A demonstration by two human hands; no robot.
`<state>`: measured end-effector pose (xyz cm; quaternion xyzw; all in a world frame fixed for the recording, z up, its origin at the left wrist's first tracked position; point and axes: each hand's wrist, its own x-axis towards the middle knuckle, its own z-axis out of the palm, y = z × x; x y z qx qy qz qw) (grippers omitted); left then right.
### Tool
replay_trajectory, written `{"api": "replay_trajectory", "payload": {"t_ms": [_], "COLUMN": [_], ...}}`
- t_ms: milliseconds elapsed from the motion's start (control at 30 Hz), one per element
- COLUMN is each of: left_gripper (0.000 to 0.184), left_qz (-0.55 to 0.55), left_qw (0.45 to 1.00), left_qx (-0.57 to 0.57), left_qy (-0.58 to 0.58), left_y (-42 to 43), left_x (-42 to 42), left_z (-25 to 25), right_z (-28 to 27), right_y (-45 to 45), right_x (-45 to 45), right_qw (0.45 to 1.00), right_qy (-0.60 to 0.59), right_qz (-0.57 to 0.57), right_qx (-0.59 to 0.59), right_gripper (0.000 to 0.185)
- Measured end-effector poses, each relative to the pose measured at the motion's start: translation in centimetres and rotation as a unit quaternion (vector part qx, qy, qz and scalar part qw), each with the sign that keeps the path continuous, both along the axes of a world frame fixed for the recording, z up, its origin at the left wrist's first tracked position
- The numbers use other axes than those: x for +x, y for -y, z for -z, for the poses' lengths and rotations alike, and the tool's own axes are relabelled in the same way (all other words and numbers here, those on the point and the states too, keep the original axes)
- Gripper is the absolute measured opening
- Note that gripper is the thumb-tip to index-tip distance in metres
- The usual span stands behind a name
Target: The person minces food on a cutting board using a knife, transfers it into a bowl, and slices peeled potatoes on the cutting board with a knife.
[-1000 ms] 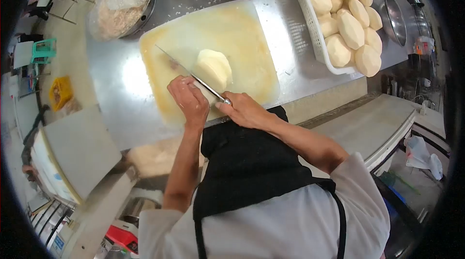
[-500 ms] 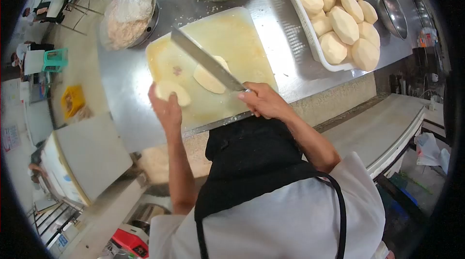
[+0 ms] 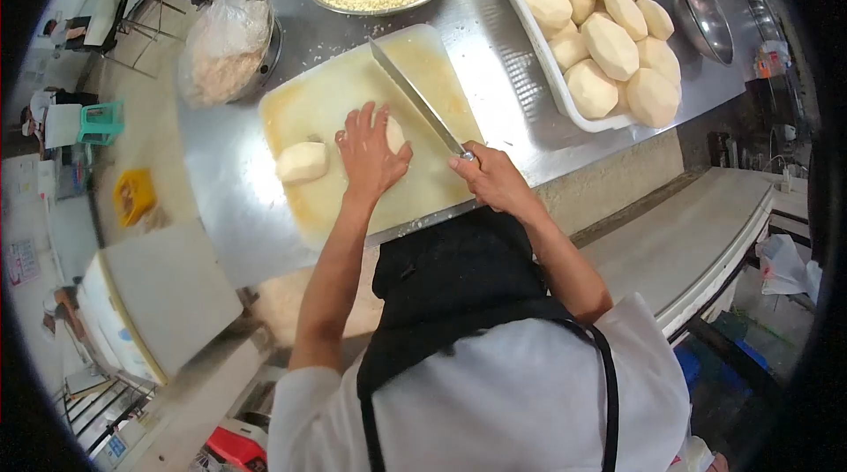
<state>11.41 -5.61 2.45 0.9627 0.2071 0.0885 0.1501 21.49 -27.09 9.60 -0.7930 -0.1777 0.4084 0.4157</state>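
My left hand [image 3: 369, 153] lies with spread fingers over a pale peeled piece [image 3: 394, 134] on the yellowed cutting board [image 3: 353, 88]; the hand covers most of that piece. Another peeled piece [image 3: 302, 161] rests at the board's left side, apart from my hand. My right hand [image 3: 492, 177] is closed around the handle of a large knife [image 3: 419, 104]. The blade slants up and left, to the right of my left hand.
Beyond the board is a metal bowl of chopped pale bits [image 3: 381, 6]. A plastic-bagged bowl [image 3: 228, 48] stands at the upper left. A white basket [image 3: 540, 56] of peeled vegetables and an empty metal bowl [image 3: 703, 18] are at the right. Other people are at far left.
The left piece was set down on the board, and my left hand moved right onto the other piece. My right hand has shifted the knife rightward, clear of that piece.
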Motion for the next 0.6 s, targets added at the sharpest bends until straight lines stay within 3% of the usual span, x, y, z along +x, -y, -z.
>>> {"api": "replay_trajectory", "payload": {"t_ms": [133,233,367,467,500,600], "left_gripper": [0.066,0.061,0.061,0.056,0.045,0.033], "left_qz": [0.012,0.017,0.002,-0.018,0.024,0.010], "left_qw": [0.996,0.994,0.985,0.995,0.984,0.949], "left_qx": [-0.001,0.011,-0.003,-0.004,-0.023,-0.046], "left_qy": [0.084,0.104,0.171,0.097,0.173,0.311], "left_y": [-1.0,-0.6,-0.7,-0.4,-1.1,-4.5], "left_x": [-0.4,-0.1,2.6,4.8,4.1,0.4], "left_z": [1.0,1.2,1.4,0.3,0.1,-1.5], "right_z": [1.0,-0.3,-0.8,0.2,-0.5,-2.4], "right_y": [0.1,0.1,-0.3,0.4,0.5,0.8], "right_x": [-0.3,-1.1,-0.8,-0.3,-0.3,-0.3], "right_qw": [1.000,0.993,0.986,0.983,0.986,0.986], "right_qy": [0.012,-0.106,-0.154,-0.156,-0.139,-0.150], "right_qz": [0.002,0.043,0.067,0.092,0.086,0.042], "right_qx": [0.025,0.012,0.002,0.027,0.036,0.057], "right_gripper": [0.043,0.048,0.055,0.057,0.057,0.056]}}
